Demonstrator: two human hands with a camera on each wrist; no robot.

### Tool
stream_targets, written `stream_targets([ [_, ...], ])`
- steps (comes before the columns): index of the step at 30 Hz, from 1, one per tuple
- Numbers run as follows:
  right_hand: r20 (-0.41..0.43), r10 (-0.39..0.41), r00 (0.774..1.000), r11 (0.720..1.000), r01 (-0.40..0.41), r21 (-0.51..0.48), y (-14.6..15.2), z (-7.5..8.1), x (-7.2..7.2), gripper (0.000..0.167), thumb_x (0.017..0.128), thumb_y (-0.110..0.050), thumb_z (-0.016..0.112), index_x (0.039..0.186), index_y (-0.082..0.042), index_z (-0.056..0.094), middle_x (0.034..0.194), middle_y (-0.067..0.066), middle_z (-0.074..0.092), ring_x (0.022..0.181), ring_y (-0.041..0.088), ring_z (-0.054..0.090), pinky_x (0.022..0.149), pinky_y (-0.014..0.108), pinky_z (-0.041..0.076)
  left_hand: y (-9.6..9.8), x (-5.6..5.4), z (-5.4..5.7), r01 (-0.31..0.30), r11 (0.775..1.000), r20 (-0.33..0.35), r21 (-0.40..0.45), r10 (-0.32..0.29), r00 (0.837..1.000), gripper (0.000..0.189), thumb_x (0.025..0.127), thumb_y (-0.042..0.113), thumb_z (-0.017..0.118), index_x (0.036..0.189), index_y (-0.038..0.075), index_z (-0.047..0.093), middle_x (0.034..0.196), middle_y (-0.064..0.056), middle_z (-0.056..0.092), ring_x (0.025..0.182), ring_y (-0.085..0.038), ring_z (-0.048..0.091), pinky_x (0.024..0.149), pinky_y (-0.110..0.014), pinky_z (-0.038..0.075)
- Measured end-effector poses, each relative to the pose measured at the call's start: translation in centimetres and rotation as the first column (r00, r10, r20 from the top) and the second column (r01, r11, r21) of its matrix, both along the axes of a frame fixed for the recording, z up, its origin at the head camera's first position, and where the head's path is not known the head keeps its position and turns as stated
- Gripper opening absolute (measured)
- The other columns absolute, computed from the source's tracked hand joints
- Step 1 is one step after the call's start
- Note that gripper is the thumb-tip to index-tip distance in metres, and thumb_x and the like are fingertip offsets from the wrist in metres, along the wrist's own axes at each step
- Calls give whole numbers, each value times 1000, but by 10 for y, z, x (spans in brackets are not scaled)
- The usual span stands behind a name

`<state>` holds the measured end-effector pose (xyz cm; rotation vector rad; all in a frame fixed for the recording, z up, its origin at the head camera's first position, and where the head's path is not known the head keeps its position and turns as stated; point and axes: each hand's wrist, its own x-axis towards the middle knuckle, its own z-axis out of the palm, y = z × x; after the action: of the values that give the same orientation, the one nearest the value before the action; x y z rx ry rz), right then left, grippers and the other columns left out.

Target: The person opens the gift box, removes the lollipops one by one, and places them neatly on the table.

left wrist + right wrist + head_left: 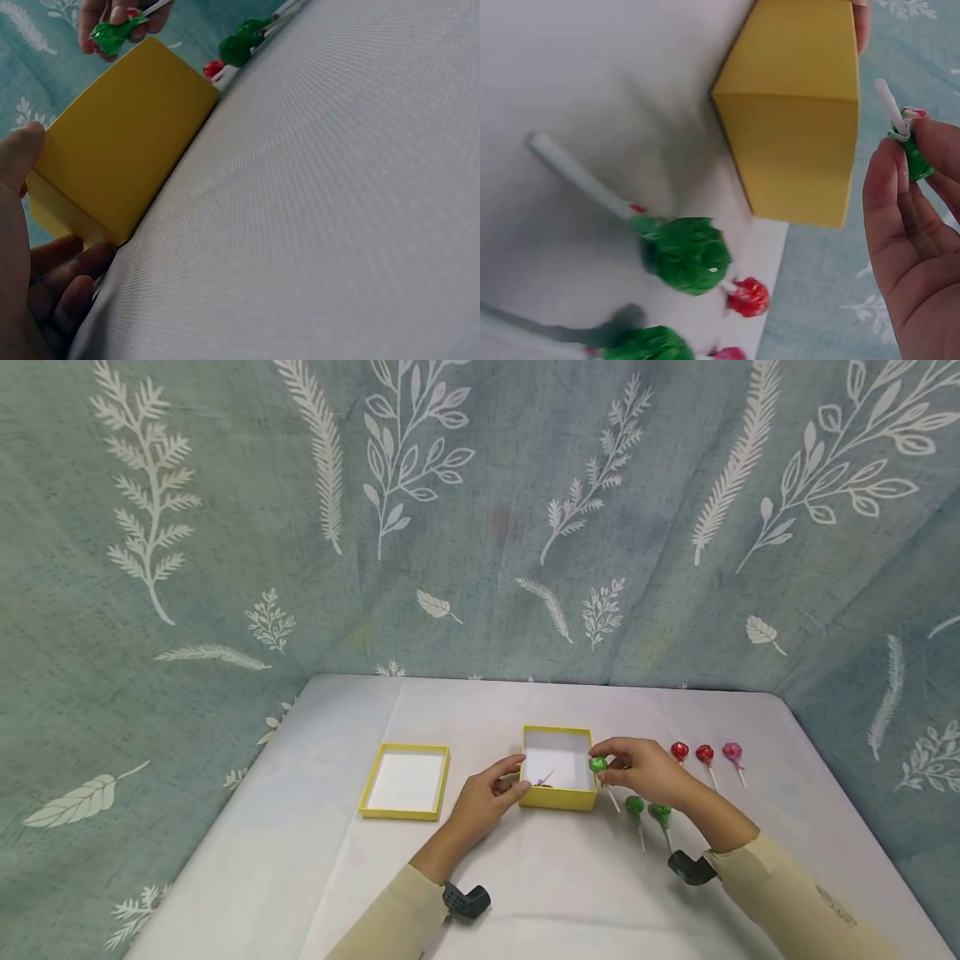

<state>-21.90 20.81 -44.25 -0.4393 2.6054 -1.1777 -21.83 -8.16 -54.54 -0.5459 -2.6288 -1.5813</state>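
My right hand point(647, 770) pinches a green lollipop point(597, 764) by its wrapped head, at the right rim of the open yellow box point(558, 799). Its white stick points down toward me in the head view. My left hand point(480, 806) holds the box at its near left corner; the thumb lies at the front edge and the other fingers are at the left side. Inside the box, by the near wall, shows a thin stick with a small dark purplish piece, partly hidden. The right wrist view shows the held lollipop point(916, 159) between thumb and fingertips, beside the box.
Two green lollipops point(635, 807) lie right of the box, below my right hand. Farther right are two red lollipops point(705, 753) and a pink one point(732, 750). Left of the box lies its yellow-rimmed lid point(405, 781), white inside up. A white cloth covers the table point(247, 868).
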Motion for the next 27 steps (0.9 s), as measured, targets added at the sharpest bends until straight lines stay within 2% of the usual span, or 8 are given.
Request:
stream_targets([
  [9, 15, -58, 998, 998, 59, -38, 14, -16, 17, 35, 86, -10, 75, 120, -9, 67, 108, 3, 65, 89, 19, 62, 71, 37, 55, -1, 0, -1, 8, 1000, -4, 10, -8, 1000, 56, 91, 48, 65, 139, 22, 55, 127, -3, 63, 89, -7, 65, 70, -28, 52],
  [18, 46, -128, 991, 991, 129, -24, 31, -32, 31, 37, 86, -12, 76, 121, -7, 65, 108, 3, 67, 90, 19, 62, 73, 34, 53, -1, 1, -2, 10, 1000, -26, 7, -9, 1000, 56, 91, 48, 65, 138, 21, 56, 124, -4, 64, 84, -7, 64, 68, -28, 51],
  [27, 43, -192, 980, 980, 194, -36, 46, -38, 44, 38, 84, -12, 77, 121, -7, 67, 109, 5, 67, 90, 20, 63, 73, 32, 53, -1, 1, -1, 8, 1000, -22, 0, -8, 1000, 57, 91, 49, 65, 139, 22, 55, 125, -3, 64, 86, -7, 64, 69, -28, 52],
])
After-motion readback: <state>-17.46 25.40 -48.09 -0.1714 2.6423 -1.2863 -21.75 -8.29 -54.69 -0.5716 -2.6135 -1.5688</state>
